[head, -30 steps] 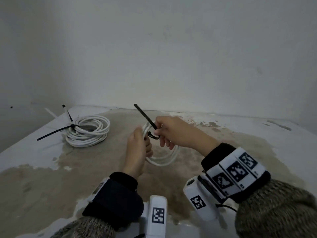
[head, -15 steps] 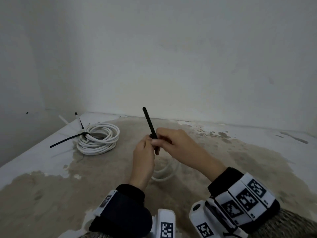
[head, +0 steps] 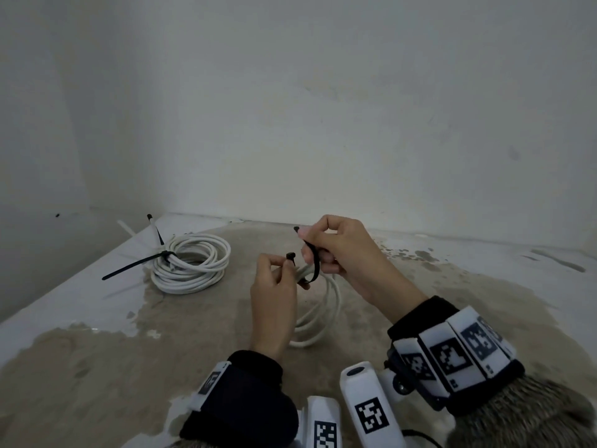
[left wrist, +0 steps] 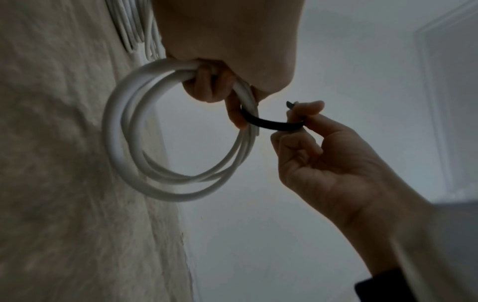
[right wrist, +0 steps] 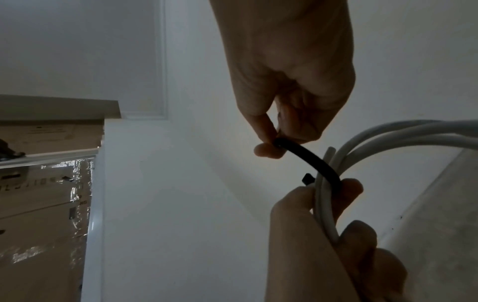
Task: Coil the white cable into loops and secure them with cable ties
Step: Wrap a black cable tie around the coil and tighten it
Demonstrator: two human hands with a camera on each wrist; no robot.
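Note:
A small coil of white cable (head: 326, 313) hangs above the table from my left hand (head: 274, 286), whose fingers grip the bundled loops (left wrist: 178, 143) at their top. A black cable tie (head: 315, 265) wraps under the bundle. Its head (head: 291, 255) sticks up beside my left thumb. My right hand (head: 336, 250) pinches the tie's tail end (left wrist: 274, 124) between thumb and forefinger, up and to the right of the bundle. In the right wrist view the black cable tie (right wrist: 310, 158) curves from my right fingertips (right wrist: 266, 150) down round the white cable (right wrist: 325, 204).
A second white cable coil (head: 190, 265), bound with a black tie (head: 135, 265) whose long tail points left, lies on the stained table (head: 97, 367) at the back left. A white tie (head: 127, 228) lies behind it. The wall stands close behind the table.
The tie's tail, which stood upright between both hands, is now bent over the bundle with my right hand pinching it higher and further right. The head camera has tilted, so the hands sit lower.

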